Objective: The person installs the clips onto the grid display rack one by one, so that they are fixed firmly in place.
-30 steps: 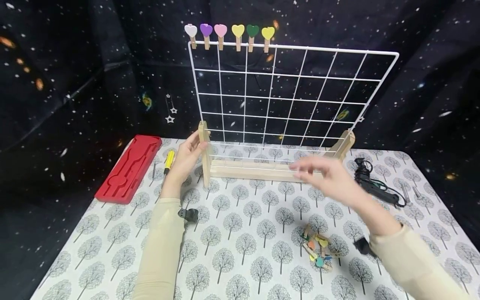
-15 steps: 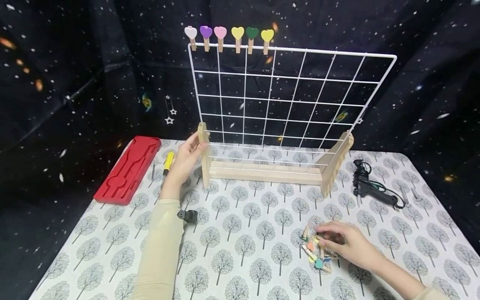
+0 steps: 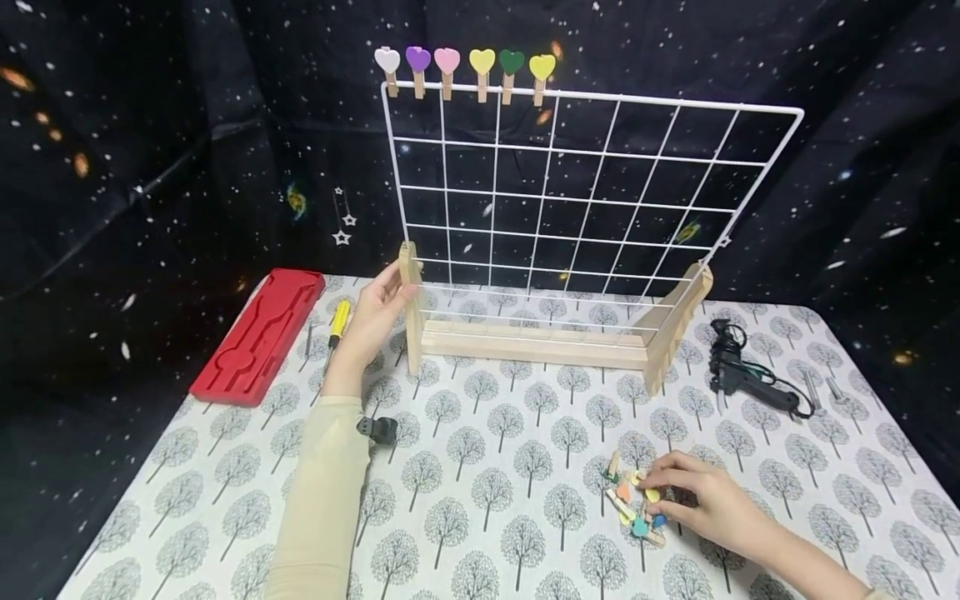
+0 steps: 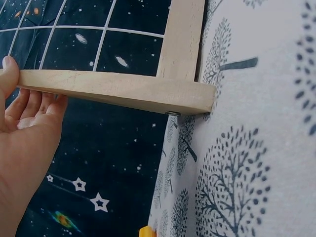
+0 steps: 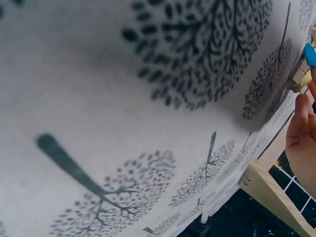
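Note:
My left hand (image 3: 372,315) grips the left wooden upright (image 3: 411,321) of a stand, thumb on the near face and fingers behind it, as the left wrist view also shows at the wooden leg (image 4: 113,90). The stand carries a white wire grid (image 3: 570,200). Along the grid's top left edge sits a row of heart clothespins, among them a purple one (image 3: 418,60) and a dark green one (image 3: 512,63). Over a small pile of clothespins, my right hand (image 3: 705,500) pinches a yellow heart clothespin (image 3: 652,495). A teal heart clothespin (image 3: 640,527) lies just below its fingertips.
A red molded tray (image 3: 258,337) lies at the table's left, beside a yellow-handled screwdriver (image 3: 339,321). At the right rests a black glue gun (image 3: 753,387) with its cord. A tree-patterned cloth (image 3: 487,500) covers the table, and a dark starry curtain (image 3: 187,208) hangs behind.
My right hand has come down from near the grid's lower right to the clothespin pile, where it now pinches a yellow heart clothespin. The left hand has stayed on the upright.

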Demonstrator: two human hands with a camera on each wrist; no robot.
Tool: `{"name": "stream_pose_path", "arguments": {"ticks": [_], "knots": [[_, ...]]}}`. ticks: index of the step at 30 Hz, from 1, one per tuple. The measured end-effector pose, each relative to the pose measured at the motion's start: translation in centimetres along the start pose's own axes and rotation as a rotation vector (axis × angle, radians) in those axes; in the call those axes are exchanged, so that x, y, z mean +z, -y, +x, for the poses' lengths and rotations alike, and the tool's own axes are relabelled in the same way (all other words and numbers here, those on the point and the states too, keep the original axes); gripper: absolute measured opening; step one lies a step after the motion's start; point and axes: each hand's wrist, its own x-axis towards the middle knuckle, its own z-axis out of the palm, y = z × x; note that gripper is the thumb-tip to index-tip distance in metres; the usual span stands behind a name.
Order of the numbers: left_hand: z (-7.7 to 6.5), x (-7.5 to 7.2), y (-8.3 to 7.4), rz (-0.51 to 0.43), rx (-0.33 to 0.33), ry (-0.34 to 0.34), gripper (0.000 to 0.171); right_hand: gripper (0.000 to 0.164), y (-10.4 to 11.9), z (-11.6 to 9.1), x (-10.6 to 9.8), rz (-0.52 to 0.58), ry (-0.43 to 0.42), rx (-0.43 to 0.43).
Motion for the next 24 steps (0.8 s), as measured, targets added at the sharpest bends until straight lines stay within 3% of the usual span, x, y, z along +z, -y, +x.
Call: {"name": "stream_pose_path", "arguments": {"ticks": [5, 13, 24], "knots": [[0.0, 0.1, -0.1, -0.001, -0.008, 0.0, 0.052, 0.024, -0.4, 0.3, -0.2, 0.053, 0.072, -0.039], [0.0, 0.1, -0.2, -0.002, -0.006, -0.005, 0.052, 0.011, -0.8, 0.9, -0.9, 0.262, 0.218, 0.062], [-0.1, 0.0, -0.4, 0.019, -0.042, -0.007, 0.053, 0.01, -1.3, 0.8, -1.2, 0.275, 0.223, -0.021]]}}
